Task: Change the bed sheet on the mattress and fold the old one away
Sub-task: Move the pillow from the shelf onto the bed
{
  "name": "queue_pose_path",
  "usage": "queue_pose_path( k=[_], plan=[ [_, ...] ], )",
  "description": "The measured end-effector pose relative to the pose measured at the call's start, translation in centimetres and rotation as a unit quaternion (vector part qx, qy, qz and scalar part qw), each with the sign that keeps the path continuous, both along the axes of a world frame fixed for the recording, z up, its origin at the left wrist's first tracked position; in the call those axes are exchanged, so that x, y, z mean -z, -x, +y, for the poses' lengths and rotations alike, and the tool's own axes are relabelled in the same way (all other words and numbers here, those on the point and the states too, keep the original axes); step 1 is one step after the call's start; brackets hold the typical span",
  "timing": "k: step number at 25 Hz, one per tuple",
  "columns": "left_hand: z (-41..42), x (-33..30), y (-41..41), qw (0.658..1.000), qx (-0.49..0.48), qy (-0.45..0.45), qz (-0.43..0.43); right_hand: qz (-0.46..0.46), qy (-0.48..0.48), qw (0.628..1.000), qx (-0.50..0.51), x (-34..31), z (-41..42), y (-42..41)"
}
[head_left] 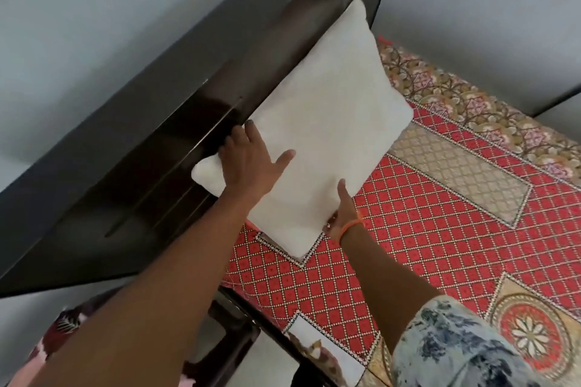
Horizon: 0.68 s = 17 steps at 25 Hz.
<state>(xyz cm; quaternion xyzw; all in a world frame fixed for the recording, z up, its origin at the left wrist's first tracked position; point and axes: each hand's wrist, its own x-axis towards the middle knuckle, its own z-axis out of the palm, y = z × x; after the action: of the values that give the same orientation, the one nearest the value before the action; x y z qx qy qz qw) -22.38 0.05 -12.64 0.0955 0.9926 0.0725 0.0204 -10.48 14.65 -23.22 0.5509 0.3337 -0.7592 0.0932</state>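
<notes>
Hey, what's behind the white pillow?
The dark wooden headboard stands behind the white pillow, with grey wall beyond. The headboard's stretch directly behind the pillow is covered.

Both hands point(251, 157) gripping white pillow point(327, 122), leaning on dark headboard point(163, 97), red patterned sheet point(440, 229)

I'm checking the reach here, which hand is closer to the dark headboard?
Left. The left hand holds the white pillow's upper edge, fingers against the headboard. The right hand grips the pillow's lower edge on the bed-sheet side, away from the headboard.
</notes>
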Motion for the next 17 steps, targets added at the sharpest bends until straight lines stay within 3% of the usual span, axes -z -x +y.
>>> queue_pose_path(
  k=[2,4,7,9,10,12,17],
  plan=[
    [0.3,-0.2,0.7,0.998,-0.023,-0.037,-0.052,0.028,0.005,1.0,0.009,0.7,0.4,-0.8],
    [-0.1,-0.3,0.7,0.986,-0.037,-0.029,-0.159,0.021,-0.018,1.0,-0.003,0.0,1.2,-3.0],
    [-1.6,-0.6,-2.2,0.948,-0.072,-0.039,-0.307,-0.013,-0.084,0.996,-0.006,-3.5,2.8,-8.5],
    [-1.4,-1.9,-7.0,0.901,-0.119,-0.157,-0.386,-0.034,-0.129,0.991,0.014,-6.6,4.2,-13.5],
    [-0.7,-3.2,-10.2,0.856,-0.153,-0.254,-0.423,-0.037,-0.144,0.989,0.023,-8.6,4.9,-16.1],
    [1.0,-4.6,-16.2,0.816,-0.188,-0.348,-0.421,-0.037,-0.186,0.981,0.026,-11.8,6.5,-20.9],
    [5.8,-10.4,-28.4,0.85,-0.115,-0.367,-0.36,-0.015,-0.282,0.955,0.089,-19.5,9.8,-34.0]
  ],
)
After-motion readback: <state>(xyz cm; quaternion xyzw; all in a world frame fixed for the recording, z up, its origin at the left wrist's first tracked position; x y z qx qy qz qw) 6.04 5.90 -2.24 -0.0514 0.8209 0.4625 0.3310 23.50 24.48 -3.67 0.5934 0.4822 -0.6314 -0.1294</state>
